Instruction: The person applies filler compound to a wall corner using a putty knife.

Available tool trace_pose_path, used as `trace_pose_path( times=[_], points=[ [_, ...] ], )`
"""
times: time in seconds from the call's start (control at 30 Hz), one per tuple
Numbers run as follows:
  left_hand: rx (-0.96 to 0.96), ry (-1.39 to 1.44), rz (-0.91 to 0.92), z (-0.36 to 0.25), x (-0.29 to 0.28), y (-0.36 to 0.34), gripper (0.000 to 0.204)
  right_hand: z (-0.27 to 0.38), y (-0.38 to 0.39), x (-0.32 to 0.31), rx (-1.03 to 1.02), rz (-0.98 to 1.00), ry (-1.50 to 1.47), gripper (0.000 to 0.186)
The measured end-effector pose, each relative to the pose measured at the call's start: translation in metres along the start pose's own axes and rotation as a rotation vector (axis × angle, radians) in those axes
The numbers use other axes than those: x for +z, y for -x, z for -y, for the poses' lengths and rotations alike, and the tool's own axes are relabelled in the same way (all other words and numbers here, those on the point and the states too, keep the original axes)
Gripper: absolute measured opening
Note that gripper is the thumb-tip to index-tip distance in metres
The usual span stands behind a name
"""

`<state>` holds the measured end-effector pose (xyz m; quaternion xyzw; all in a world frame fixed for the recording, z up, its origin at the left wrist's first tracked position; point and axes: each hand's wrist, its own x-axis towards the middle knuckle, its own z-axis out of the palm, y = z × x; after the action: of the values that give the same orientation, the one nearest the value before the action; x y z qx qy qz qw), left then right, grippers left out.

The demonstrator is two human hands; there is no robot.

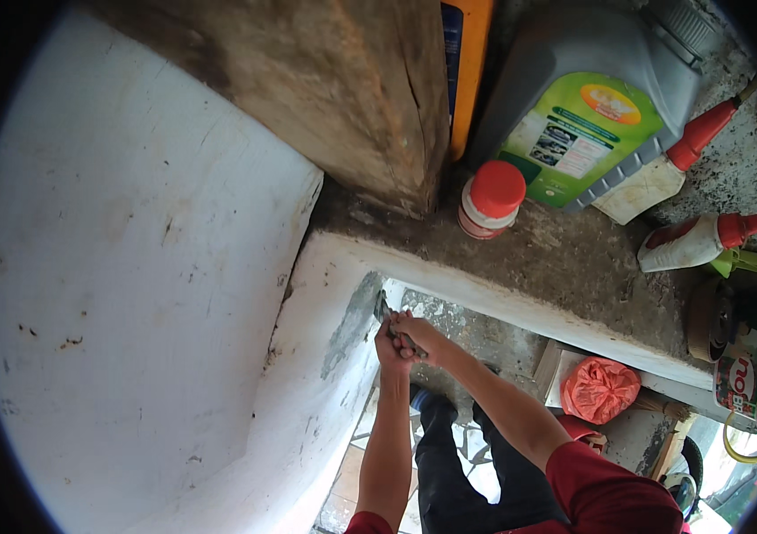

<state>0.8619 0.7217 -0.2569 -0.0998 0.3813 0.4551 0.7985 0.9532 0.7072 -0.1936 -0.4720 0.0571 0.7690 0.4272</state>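
My left hand (393, 349) is closed round the handle of a small trowel-like tool (382, 305), whose dark, narrow end points up and away from me. My right hand (416, 333) is closed on the same handle, pressed against the left. The tool's end is at the inner corner of the white wall (307, 356), beside a grey patch (352, 325) on its surface. Whether the tip touches the wall I cannot tell. Both forearms reach in from below, under the level of a dusty ledge.
Above on the concrete ledge (565, 276) stand a red-capped bottle (491, 200), a grey jug (565, 107), glue bottles with red nozzles (685, 242) and a green can (748, 365). A wooden post (370, 107) rises at the back. Below right lies a red plastic bag (599, 389).
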Motion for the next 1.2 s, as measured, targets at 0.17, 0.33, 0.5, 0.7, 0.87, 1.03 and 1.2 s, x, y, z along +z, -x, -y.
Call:
trace_pose_path(
  times=[0.17,0.33,0.5,0.7,0.87,1.03,1.2],
  points=[
    [-0.101,-0.013,0.154,-0.002,0.002,-0.008,0.019,0.003,0.000,-0.001,0.009,0.011,0.009,0.014],
    [-0.061,0.087,0.201,0.002,0.008,-0.003,0.018,0.009,0.009,0.001,-0.096,0.063,0.094,0.015],
    [-0.097,0.051,0.178,0.007,0.016,0.004,0.017,0.018,0.016,0.002,0.000,-0.043,0.135,0.017],
    [-0.089,0.120,0.047,0.005,0.018,0.005,0.023,0.024,0.013,0.005,0.109,-0.036,0.192,0.011],
    [-0.074,0.066,0.087,0.007,0.015,0.010,0.024,0.013,0.013,0.001,0.033,-0.011,0.076,0.006],
    [-0.032,0.021,0.151,0.007,0.012,0.008,0.016,0.006,0.012,-0.005,-0.046,0.050,0.129,0.011],
    [-0.076,0.034,0.014,0.007,0.015,-0.002,0.023,0.019,0.017,0.000,0.051,-0.080,0.141,0.013]
  ],
)
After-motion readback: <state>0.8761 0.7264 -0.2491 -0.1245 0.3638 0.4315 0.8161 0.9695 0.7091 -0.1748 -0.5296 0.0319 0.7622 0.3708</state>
